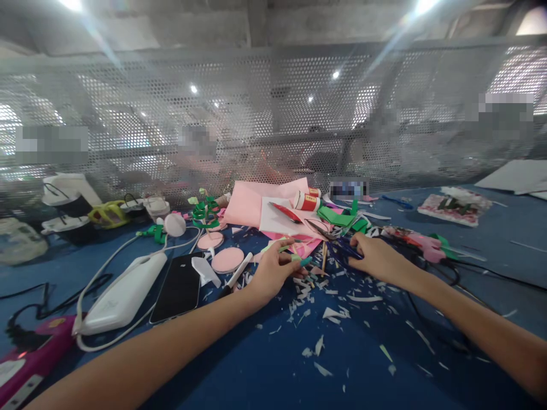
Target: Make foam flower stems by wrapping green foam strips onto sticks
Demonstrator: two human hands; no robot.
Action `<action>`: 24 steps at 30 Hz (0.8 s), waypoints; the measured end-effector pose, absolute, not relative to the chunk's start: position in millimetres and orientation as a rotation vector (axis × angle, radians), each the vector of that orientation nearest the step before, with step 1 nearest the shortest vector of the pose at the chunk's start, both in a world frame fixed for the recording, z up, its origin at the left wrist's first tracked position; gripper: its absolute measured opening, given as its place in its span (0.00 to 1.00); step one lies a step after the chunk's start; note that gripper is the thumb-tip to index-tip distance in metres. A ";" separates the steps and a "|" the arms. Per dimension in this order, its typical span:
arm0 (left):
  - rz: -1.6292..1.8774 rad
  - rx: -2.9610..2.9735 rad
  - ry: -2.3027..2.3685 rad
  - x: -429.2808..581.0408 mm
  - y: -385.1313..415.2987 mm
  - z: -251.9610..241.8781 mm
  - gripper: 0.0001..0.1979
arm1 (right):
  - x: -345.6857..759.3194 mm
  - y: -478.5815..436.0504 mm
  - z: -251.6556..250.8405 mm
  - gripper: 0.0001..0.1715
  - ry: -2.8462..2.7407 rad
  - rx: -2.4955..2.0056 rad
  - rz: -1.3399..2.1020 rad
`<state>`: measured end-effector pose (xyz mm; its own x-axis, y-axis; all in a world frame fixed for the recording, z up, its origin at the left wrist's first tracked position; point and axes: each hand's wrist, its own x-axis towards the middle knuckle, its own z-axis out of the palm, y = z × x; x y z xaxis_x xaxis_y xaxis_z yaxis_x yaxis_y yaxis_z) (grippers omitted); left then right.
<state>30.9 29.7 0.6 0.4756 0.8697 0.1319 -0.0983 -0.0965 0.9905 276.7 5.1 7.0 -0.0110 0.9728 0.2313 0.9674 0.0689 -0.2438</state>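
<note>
My left hand is over the middle of the blue table, its fingers pinched on small green paper pieces; a teal piece shows at the fingertips. In my right hand are scissors with dark blue handles, their blades pointing away to the left. A gap separates the scissors from my left fingertips. Thin wooden sticks lie between the hands. Just beyond are pink paper, a white sheet, a red pointed tool and green paper strips. Paper scraps litter the table below.
Pink discs, a black phone, a white power bank with cable, and a magenta power strip lie left. A pink corded thing sits right. Behind stand red-labelled rolls and a perforated metal screen.
</note>
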 end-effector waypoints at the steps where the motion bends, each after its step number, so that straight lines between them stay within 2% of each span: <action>1: 0.944 1.444 0.718 30.5 29.6 0.4 0.25 | 276.9 6.0 7.3 0.14 -1.997 -1.942 -0.004; 8: 0.940 1.444 0.703 29.8 28.8 1.6 0.24 | 278.5 8.5 8.5 0.18 -1.839 -1.773 -0.238; 12: 0.947 1.453 0.685 29.8 29.0 1.3 0.24 | 282.7 9.0 7.3 0.19 -1.673 -1.639 -0.067; 16: 0.941 1.459 0.693 30.0 28.5 1.3 0.25 | 281.8 4.1 11.9 0.14 -1.657 -1.619 0.146; 18: 0.948 1.446 0.700 30.8 27.9 1.9 0.25 | 277.6 -0.4 16.1 0.15 -1.710 -1.620 0.165; 22: 0.976 1.395 0.732 32.6 28.0 2.7 0.26 | 268.1 -8.2 22.5 0.22 -1.847 -1.602 -0.009; 24: 0.969 1.373 0.729 33.1 28.8 2.5 0.28 | 266.4 -9.7 23.1 0.23 -1.906 -1.595 -0.108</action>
<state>33.1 28.8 2.5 0.4489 0.8862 0.1146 -0.1360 -0.0590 0.9890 266.4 -9.7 23.1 -0.0562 0.8547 0.5160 0.9074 0.2593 -0.3307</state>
